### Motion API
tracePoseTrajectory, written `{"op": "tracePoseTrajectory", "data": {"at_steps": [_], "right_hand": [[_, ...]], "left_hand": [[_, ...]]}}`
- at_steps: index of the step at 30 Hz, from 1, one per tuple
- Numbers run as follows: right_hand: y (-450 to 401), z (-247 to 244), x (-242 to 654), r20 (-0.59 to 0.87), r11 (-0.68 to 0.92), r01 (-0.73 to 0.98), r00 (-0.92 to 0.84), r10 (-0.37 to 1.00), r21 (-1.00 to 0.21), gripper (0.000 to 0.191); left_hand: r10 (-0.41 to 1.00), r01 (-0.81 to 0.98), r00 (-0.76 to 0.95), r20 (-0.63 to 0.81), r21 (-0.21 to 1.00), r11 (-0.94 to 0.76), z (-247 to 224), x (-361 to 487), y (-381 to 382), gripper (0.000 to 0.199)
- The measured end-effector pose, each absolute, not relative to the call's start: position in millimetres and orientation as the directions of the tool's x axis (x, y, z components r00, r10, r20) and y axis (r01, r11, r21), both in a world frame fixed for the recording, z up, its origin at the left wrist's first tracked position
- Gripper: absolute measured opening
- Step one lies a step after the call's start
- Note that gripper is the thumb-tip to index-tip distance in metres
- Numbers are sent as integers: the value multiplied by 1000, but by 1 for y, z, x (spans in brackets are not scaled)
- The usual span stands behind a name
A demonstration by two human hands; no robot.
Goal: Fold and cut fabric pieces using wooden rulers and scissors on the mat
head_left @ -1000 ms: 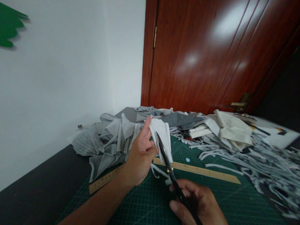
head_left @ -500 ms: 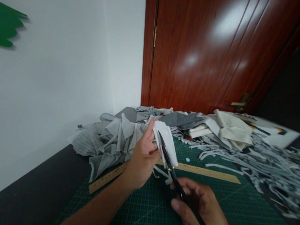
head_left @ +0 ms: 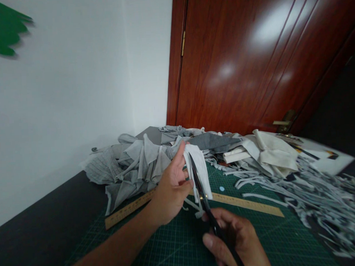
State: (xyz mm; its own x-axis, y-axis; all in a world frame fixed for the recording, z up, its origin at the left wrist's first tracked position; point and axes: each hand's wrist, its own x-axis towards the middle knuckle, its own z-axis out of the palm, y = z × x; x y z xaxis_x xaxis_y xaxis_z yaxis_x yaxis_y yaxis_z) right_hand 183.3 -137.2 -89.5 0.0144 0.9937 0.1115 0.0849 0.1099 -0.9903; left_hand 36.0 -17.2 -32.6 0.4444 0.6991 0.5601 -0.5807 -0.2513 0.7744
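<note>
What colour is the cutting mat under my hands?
The cutting mat is dark green with a lighter grid, seen best in the head view.

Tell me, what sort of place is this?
Probably a craft or sewing work corner: a gridded green cutting mat, black scissors in the right hand, and heaps of grey fabric suggest it.

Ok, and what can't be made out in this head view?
- Tan wooden ruler: head view, middle hidden behind the left hand and white cloth; one ruler or two, I cannot tell.
- Long black scissors: head view, handles partly behind the right hand, cut off by the bottom edge.
- Green jagged-edged wall shape: head view, cut off by the left edge.
</note>
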Motion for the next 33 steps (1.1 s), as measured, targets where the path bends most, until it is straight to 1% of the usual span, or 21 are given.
{"op": "tracePoseTrajectory", "data": {"at_steps": [10, 13, 18, 21, 27, 30, 33], "right_hand": [[-136, -91, 184, 131, 129, 105, 9, 991, -986, 55], [-136, -91, 184, 131, 130, 104, 6, 991, -986, 55], [-137, -92, 184, 116, 112, 148, 23, 993, -983, 53], [-138, -92, 183, 101, 94, 160, 39, 994, -983, 53], [-138, -87, 182, 114, 108, 132, 39, 993, -985, 55], [-138, -84, 182, 106, 103, 98, 23, 994, -990, 57], [-138, -84, 181, 104, 102, 70, 35, 994, -992, 60]], "left_hand": [[716, -605, 445, 538, 770, -203, -33, 36, -17, 106], [721, -589, 449, 528, 782, -205, -32, 36, -19, 106], [713, -582, 448, 539, 782, -224, -31, 37, -20, 108], [701, -590, 462, 544, 778, -215, -32, 37, -18, 114], [706, -640, 484, 517, 760, -118, -36, 39, -15, 137], [707, -647, 490, 510, 756, -97, -38, 41, -16, 141], [707, -634, 501, 500, 767, -93, -38, 42, -17, 139]]}}
